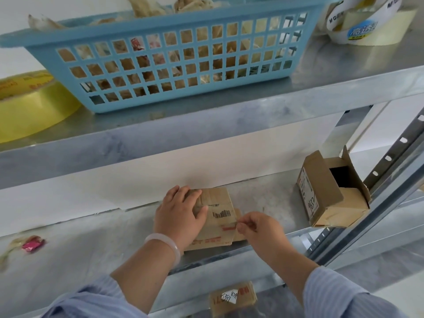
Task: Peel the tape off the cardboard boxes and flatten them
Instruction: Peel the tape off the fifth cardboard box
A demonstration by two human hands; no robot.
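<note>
Galvanised steel shelving: upper shelf, middle shelf and lower shelf were mottled grey, evenly lit. Slotted upright post stood at right edge. Plain white wall lay behind.

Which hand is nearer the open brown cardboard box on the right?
Right. The right hand pinches tape at the right edge of the flattened cardboard box, left of the open brown cardboard box; the left hand rests on the flattened box, farther left.
</note>
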